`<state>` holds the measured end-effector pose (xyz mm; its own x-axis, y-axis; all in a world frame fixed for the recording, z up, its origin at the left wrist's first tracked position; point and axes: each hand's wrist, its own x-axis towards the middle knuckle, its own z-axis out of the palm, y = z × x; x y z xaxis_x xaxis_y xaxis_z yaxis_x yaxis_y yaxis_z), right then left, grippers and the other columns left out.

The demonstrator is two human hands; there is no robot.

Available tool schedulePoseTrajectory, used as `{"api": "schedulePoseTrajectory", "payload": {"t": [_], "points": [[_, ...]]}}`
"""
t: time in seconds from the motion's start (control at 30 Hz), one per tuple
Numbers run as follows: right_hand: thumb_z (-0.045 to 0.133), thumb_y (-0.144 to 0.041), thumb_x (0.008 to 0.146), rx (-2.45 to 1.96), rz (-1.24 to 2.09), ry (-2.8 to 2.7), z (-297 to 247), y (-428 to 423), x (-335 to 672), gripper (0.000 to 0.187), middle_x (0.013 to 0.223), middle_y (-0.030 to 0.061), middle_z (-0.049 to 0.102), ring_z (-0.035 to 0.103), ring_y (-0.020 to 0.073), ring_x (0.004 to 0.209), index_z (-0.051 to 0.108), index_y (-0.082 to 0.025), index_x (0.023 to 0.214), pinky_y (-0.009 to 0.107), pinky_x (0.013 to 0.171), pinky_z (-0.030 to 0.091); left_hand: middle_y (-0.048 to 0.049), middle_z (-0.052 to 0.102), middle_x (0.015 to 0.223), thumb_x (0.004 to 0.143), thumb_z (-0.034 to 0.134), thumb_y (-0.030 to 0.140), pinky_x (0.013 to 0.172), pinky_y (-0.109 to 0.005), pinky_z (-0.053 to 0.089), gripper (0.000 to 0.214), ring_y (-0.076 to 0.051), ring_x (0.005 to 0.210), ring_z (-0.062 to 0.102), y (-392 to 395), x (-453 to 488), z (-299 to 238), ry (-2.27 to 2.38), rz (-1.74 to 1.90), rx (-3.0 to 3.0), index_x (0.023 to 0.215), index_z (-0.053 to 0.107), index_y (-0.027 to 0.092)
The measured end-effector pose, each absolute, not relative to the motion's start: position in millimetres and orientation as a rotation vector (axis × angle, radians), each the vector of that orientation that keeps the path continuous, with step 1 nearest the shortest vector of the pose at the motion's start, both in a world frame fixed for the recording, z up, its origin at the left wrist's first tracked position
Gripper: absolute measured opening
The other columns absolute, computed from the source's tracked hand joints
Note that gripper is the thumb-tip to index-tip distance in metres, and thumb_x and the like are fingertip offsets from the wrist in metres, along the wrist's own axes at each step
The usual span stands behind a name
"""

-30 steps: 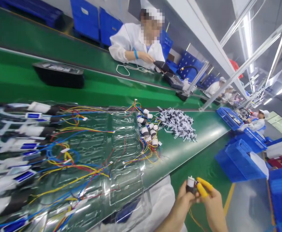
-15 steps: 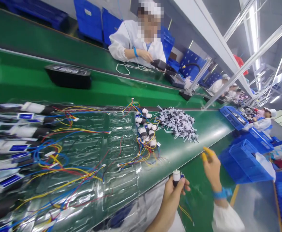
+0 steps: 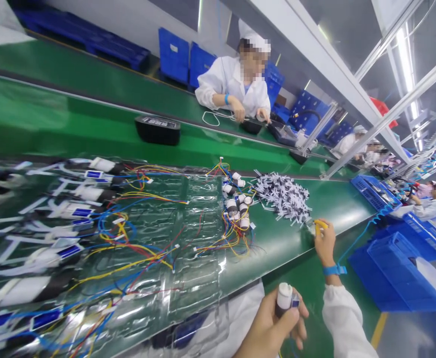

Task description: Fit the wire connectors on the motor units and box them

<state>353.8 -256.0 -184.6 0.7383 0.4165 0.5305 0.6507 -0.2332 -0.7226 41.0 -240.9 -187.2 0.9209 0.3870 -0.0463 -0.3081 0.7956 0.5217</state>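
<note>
You get bright, even light from the white strip lights point(image 3: 404, 64) overhead, with only soft shadows. Glare streaks across the clear plastic sheet point(image 3: 199, 233) and sheens the green conveyor belt point(image 3: 337, 209). Your left edge smears into blur, and the wide lens bows the metal frame rails point(image 3: 393, 119). Your left hand point(image 3: 270, 323) and right hand point(image 3: 326, 246) look fairly sharp.

Live from the factory floor: green conveyor belts point(image 3: 54, 99) stretching away!
White steel beams point(image 3: 315, 44) overhead, strip lights point(image 3: 404, 64) blazing, blue plastic crates point(image 3: 400, 278) beside a yellow floor line point(image 3: 379, 330).
</note>
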Motion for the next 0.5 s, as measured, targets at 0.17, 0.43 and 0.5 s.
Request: {"api": "schedulePoseTrajectory", "payload": {"t": [0.17, 0.43, 0.5], "points": [[0.065, -0.045, 0.092, -1.642, -0.079, -0.615, -156, -270, 299, 0.055, 0.141, 0.0153, 0.063, 0.063, 0.0209, 0.095, 0.057, -0.021, 0.141, 0.034, 0.078, 0.051, -0.007, 0.069, 0.095, 0.083, 0.082, 0.055, 0.042, -0.018, 0.046, 0.051, -0.012, 0.059, 0.064, -237, 25, -174, 0.117, 0.372, 0.584, 0.11, 0.062, 0.018], [0.079, -0.041, 0.082, -1.269, 0.633, -0.297, -148, -270, 190, 0.022, 0.079, 0.0002, 0.063, 0.054, 0.0135, 0.063, 0.069, -0.021, 0.088, 0.023, 0.055, 0.045, -0.0039, 0.063, 0.094, 0.092, 0.07, 0.062, 0.039, -0.015, 0.035, 0.049, -0.007, 0.054, 0.056, -218, 2, -149, 0.261, 0.398, 0.56, 0.116, 0.063, 0.02], [0.078, -0.042, 0.085, -1.232, 0.619, -0.299, -147, -269, 175, 0.024, 0.072, -0.0031, 0.055, 0.051, 0.0123, 0.061, 0.066, -0.022, 0.082, 0.022, 0.055, 0.045, -0.0035, 0.063, 0.091, 0.094, 0.064, 0.069, 0.038, -0.014, 0.03, 0.053, -0.006, 0.051, 0.052, -214, -4, -144, 0.263, 0.389, 0.555, 0.114, 0.063, 0.02]]}}
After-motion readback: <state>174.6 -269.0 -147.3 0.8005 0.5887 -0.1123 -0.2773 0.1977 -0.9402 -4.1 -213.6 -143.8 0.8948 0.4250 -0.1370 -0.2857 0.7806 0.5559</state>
